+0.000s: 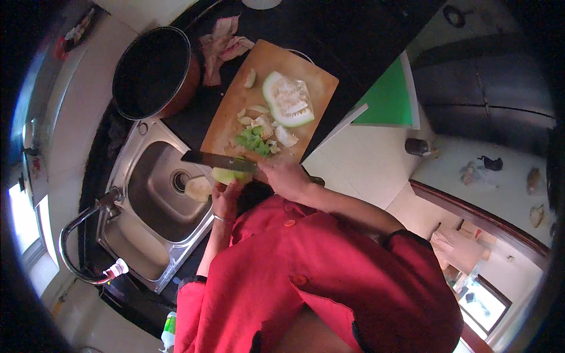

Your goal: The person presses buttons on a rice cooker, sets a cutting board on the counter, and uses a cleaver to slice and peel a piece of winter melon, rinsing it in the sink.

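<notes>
My right hand grips a wide-bladed kitchen knife by its handle, with the dark blade pointing left. Just below the blade, my left hand holds a pale green piece of melon at the near edge of the wooden cutting board. A large cut chunk of white-fleshed melon with a green rim lies on the board. Green peelings and whitish scraps are heaped nearer to me, and a small pale slice rests near the left edge.
Left of the board is a steel sink with a pale piece of food near its drain and a curved faucet. A big dark pot and a crumpled cloth occupy the black counter. A green panel stands at right.
</notes>
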Available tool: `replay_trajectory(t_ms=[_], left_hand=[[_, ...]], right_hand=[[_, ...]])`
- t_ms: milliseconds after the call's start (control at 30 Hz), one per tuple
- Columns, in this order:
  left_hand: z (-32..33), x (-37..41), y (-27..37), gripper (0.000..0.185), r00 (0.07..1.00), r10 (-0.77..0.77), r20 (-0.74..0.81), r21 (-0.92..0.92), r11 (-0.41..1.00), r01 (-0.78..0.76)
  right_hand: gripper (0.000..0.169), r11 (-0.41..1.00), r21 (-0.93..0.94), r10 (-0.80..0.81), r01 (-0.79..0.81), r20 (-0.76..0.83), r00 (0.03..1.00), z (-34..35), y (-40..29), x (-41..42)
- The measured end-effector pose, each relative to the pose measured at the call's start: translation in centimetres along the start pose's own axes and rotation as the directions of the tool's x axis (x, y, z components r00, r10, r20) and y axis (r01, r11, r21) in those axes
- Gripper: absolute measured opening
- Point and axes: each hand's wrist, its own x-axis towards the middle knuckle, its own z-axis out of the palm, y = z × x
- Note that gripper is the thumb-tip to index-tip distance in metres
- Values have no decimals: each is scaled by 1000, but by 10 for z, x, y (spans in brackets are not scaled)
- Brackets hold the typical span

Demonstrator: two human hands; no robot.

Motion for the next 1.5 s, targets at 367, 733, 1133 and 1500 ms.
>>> replay_trajectory(t_ms=[367, 733, 1133, 1500], left_hand=[[3, 6, 11, 14, 991, -120, -52, 72, 990, 123], [-61, -25, 34, 30, 998, 53, -40, -276, 959, -62], [-356, -81, 51, 33, 312, 647, -696, 702, 524, 482], [-294, -13, 13, 41, 547, 805, -229, 972, 221, 81]], right_hand=[[12, 961, -276, 0, 18, 64, 998, 3, -24, 15], [22, 993, -112, -33, 42, 81, 996, -11, 4, 23], [30, 1000, -3, 28, -28, 145, 989, -9, 6, 17], [29, 990, -72, 133, -122, 179, 975, 1, 12, 13]])
